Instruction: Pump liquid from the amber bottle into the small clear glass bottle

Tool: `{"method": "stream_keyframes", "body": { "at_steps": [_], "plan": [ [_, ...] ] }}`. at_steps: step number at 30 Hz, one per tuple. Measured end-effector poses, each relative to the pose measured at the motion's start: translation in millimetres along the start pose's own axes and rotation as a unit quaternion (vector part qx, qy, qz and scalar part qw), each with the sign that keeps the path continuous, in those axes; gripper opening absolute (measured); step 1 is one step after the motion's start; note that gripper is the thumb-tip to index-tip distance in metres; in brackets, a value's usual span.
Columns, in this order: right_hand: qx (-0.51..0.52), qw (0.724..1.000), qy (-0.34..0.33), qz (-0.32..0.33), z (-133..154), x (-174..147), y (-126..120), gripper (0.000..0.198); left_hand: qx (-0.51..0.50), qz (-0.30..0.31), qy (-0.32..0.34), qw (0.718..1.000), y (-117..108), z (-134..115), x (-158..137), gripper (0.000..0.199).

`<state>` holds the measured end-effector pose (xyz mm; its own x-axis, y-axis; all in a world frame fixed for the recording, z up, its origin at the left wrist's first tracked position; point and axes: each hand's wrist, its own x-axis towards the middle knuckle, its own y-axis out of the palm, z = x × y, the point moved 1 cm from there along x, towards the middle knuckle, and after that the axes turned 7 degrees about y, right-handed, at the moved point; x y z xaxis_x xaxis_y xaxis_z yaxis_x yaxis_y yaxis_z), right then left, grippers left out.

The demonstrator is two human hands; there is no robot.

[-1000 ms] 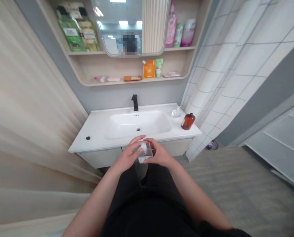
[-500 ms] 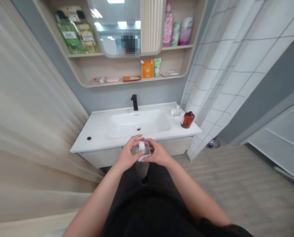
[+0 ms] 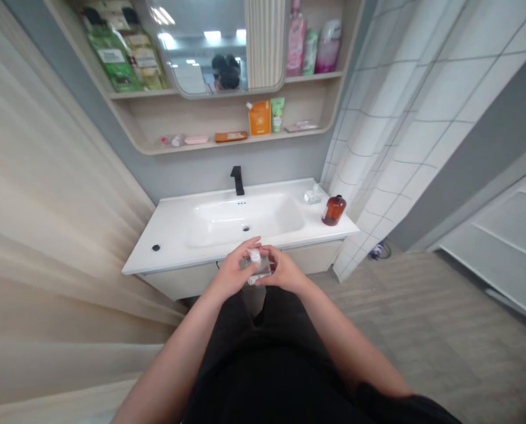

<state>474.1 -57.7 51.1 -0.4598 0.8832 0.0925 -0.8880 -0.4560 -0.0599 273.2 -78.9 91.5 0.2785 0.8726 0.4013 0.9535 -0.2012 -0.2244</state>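
Note:
In front of the sink's near edge, a small clear bottle (image 3: 264, 268) with a white top is held between my two hands. My left hand (image 3: 233, 272) is closed around its left side, the thumb lying across the front near the top. On the other side my right hand (image 3: 288, 273) grips the bottle with thumb and fingers. Something reddish shows beside the right fingers, too small to make out. The lower part of the bottle is partly covered by my fingers.
Beyond my hands is a white sink (image 3: 245, 238) with a black faucet (image 3: 237, 181). A brown bottle (image 3: 334, 211) and a clear bottle (image 3: 313, 195) stand on the counter's right, a small black round piece (image 3: 156, 248) on its left. Shelves above hold several toiletries. Curtains flank both sides.
The view has shifted slightly, so the cabinet and counter appear a little higher and further left. Both hands keep hold of the clear bottle, its white top tilted slightly differently.

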Motion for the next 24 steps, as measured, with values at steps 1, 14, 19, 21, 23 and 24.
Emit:
{"method": "stream_keyframes", "body": {
  "at_steps": [1,14,19,21,23,24],
  "plan": [
    [-0.008,1.000,0.004,-0.004,-0.7,-0.2,-1.5,0.096,-0.007,-0.008,-0.005,1.000,-0.9,3.2,-0.4,0.067],
    [-0.051,0.999,0.000,-0.002,-2.2,-1.3,2.2,0.093,0.030,-0.050,-0.002,0.998,-2.9,3.3,-4.4,0.058],
    [-0.059,0.998,0.012,-0.003,-8.7,-1.5,5.6,0.089,0.126,-0.140,0.001,0.982,-5.2,-3.8,-3.9,0.038],
    [-0.057,0.998,0.013,-0.005,-11.5,-1.5,6.4,0.090,0.123,-0.135,0.016,0.983,-11.9,-12.4,-2.3,0.035],
    [-0.056,0.998,0.010,-0.008,-13.8,-1.1,6.1,0.089,0.137,-0.119,0.038,0.983,-20.5,-23.6,-0.5,0.035],
    [-0.056,0.998,0.009,-0.009,-14.7,-0.7,5.8,0.089,0.157,-0.111,0.053,0.980,-24.4,-29.9,0.4,0.035]
  ]
}}
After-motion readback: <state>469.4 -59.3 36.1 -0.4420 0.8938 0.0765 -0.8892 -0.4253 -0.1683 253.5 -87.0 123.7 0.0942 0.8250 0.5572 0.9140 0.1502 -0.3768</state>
